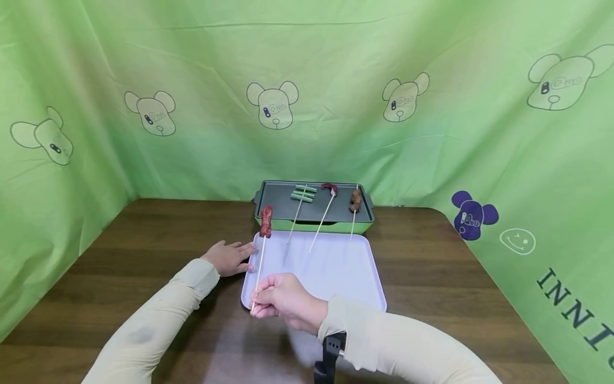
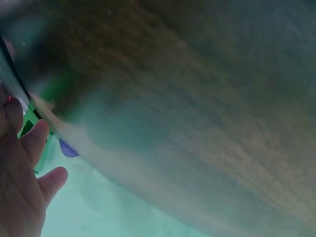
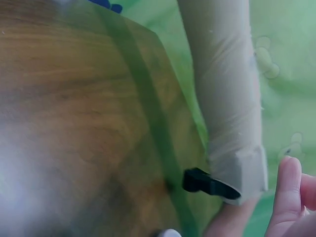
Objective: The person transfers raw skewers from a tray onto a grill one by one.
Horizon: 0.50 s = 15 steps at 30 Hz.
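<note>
My right hand (image 1: 287, 300) pinches the lower end of a bamboo skewer (image 1: 261, 261) between thumb and fingers. A reddish piece of meat (image 1: 266, 221) is threaded on its top end, held up over the tray's left side. My left hand (image 1: 229, 258) lies with fingers spread, fingertips at the left rim of a pale lavender tray (image 1: 336, 274). Its fingers also show at the left edge of the left wrist view. In the right wrist view a thumb (image 3: 289, 185) and part of a finger show at lower right; the skewer is out of sight there.
Behind the tray stands a green tabletop grill with a dark plate (image 1: 283, 208). Across it lie a skewer of green vegetable sticks (image 1: 304, 193), one with a dark red curled piece (image 1: 331, 189) and one with brown meat (image 1: 355, 200); their sticks reach over the tray. Green curtains surround the wooden table (image 1: 431, 266).
</note>
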{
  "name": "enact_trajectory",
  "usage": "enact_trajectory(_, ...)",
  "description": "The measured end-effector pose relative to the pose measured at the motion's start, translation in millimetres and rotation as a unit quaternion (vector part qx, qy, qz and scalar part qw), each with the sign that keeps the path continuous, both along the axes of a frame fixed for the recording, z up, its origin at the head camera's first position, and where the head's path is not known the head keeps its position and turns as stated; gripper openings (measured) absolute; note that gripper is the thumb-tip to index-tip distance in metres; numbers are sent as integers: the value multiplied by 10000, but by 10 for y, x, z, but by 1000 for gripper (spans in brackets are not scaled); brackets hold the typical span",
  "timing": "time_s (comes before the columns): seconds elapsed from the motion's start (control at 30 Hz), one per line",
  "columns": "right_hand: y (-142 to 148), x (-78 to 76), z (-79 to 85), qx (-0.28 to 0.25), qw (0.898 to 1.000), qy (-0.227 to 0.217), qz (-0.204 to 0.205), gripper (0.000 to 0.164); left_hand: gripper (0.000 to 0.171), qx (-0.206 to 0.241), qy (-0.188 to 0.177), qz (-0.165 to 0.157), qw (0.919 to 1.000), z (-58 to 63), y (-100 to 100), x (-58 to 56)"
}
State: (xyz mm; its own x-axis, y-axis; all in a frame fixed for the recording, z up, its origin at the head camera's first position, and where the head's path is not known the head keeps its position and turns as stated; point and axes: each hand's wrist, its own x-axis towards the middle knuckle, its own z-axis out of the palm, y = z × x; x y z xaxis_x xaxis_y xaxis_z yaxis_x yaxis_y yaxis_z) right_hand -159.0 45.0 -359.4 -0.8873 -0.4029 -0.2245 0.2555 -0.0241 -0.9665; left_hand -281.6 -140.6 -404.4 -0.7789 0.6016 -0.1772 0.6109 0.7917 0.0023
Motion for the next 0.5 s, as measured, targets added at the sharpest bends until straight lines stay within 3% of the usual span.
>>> enact_trajectory(0.5,54,-282,116,-7,10000,-83,23,21,55,-10,41,-21,10000,-17,-9,-25)
